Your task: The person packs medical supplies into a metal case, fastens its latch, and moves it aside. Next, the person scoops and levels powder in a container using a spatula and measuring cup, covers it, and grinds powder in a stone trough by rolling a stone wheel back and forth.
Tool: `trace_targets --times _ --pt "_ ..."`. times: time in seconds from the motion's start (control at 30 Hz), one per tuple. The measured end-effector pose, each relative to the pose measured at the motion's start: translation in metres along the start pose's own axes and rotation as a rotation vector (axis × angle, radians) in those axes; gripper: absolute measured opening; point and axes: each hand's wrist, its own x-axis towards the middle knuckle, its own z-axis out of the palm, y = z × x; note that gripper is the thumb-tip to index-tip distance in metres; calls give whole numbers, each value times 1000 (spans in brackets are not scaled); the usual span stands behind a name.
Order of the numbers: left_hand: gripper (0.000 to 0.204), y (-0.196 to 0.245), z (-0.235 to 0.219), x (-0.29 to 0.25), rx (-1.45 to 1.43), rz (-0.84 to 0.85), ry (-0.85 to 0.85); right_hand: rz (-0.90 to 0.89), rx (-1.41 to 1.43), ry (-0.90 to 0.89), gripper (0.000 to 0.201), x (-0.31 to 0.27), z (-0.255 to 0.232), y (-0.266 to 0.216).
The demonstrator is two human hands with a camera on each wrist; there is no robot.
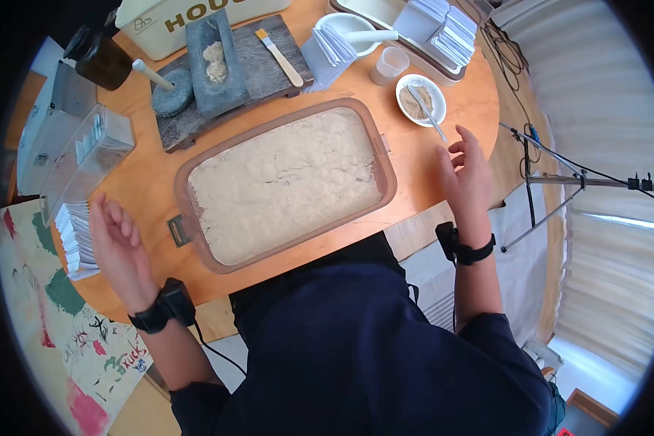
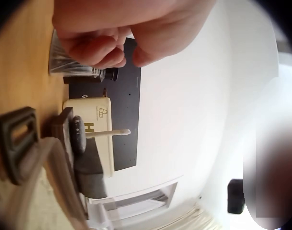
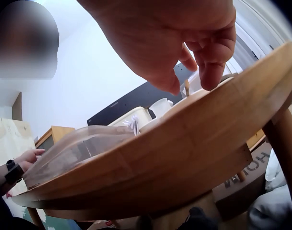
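Note:
In the head view a plastic tub (image 1: pixel 182 174) filled with pale powder lies on the wooden table. My left hand (image 1: pixel 120 251) hovers left of it, beside a stack of folded white papers (image 1: pixel 78 240), fingers loosely bent with nothing in them. On the tub's other side my right hand (image 1: pixel 466 178) is held over the table's right edge, fingers relaxed and empty. Just beyond it sits a white bowl (image 1: pixel 440 98) of brownish powder with a spoon (image 1: pixel 430 115) in it. The left wrist view shows the left hand (image 2: pixel 136 28) curled loosely; the right wrist view shows the right hand (image 3: pixel 170 43) empty.
Behind the tub are a dark board (image 1: pixel 283 47), a stone trough (image 1: pixel 203 51), a round stone with a handle (image 1: pixel 173 100), a brush (image 1: pixel 280 59) and a cream box (image 1: pixel 142 36). A clear cup (image 1: pixel 390 65) and mortar stand back right, a brown jar (image 1: pixel 102 62) back left, a tripod (image 1: pixel 559 179) right.

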Motion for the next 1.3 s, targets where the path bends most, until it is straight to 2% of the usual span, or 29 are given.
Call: trace_targets --times 0.03,0.07,0.13,0.23,0.27,0.43,0.57,0.63,0.77,0.87,0.93,1.1,1.17,1.2,1.3 --pt "22 -1 -3 12 -152 -34 -58 -5 -5 7 41 2 4 -1" --pt "21 -3 -6 23 -307 -71 -119 106 128 -9 40 3 8 -4" --pt "20 -13 -12 42 -422 -87 -191 299 338 -51 34 9 15 -3" --pt "18 -30 -21 63 -608 -105 -294 392 452 -130 28 17 24 4" --pt "17 -35 -24 67 -694 -113 -328 393 449 -130 28 18 27 5" --pt "18 -43 -30 64 -768 -140 -352 365 379 -108 26 21 26 0" --pt "18 -42 -29 62 -763 -150 -381 315 391 -17 26 17 29 8" --pt "18 -42 -26 60 -749 -155 -373 265 289 62 25 12 27 8" --pt "19 -45 -24 59 -724 -162 -401 276 201 83 24 -1 23 2" --pt "19 -44 -23 58 -686 -166 -371 215 127 67 25 -5 25 4" --pt "20 -45 -21 57 -674 -168 -369 164 152 117 22 -7 26 7" --pt "19 -46 -19 56 -619 -162 -336 107 373 39 15 -26 9 -21" --pt "18 -45 -19 56 -620 -172 -368 -126 383 -65 12 -40 1 -35" --pt "18 -43 -18 54 -646 -184 -361 -185 380 -81 8 -47 -1 -39" --pt "18 -43 -16 53 -644 -177 -345 -243 337 -168 6 -56 -7 -40"
